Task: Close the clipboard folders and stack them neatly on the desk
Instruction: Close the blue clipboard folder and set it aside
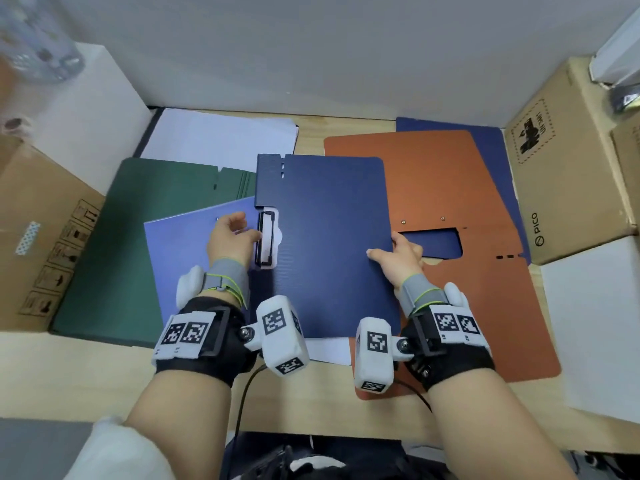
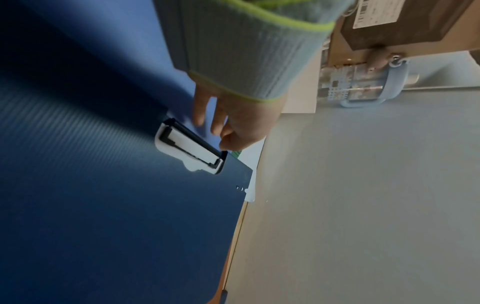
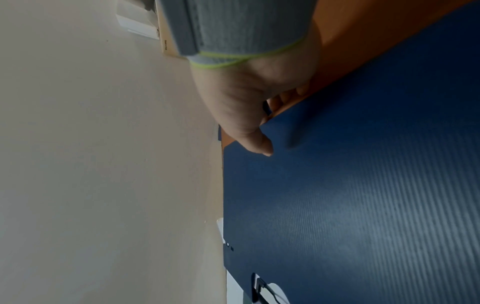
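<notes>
A dark blue clipboard folder [image 1: 325,237] lies closed at the middle of the desk, its white and black clip [image 1: 268,239] at its left edge. My left hand [image 1: 232,237] rests on a lighter blue panel [image 1: 180,244], and its fingertips touch the clip's [image 2: 189,148] side. My right hand [image 1: 398,252] grips the folder's right edge, thumb on top and fingers underneath [image 3: 249,115]. An orange folder [image 1: 450,188] lies open under it on the right, over another dark blue one [image 1: 495,150]. On the left lies a green folder [image 1: 114,244].
Cardboard boxes stand at the left [image 1: 41,230] and right [image 1: 561,174], with a white box [image 1: 595,327] at the near right. White paper [image 1: 221,136] lies by the back wall. Bare desk [image 1: 104,375] shows along the front edge, crossed by a black cable [image 1: 242,403].
</notes>
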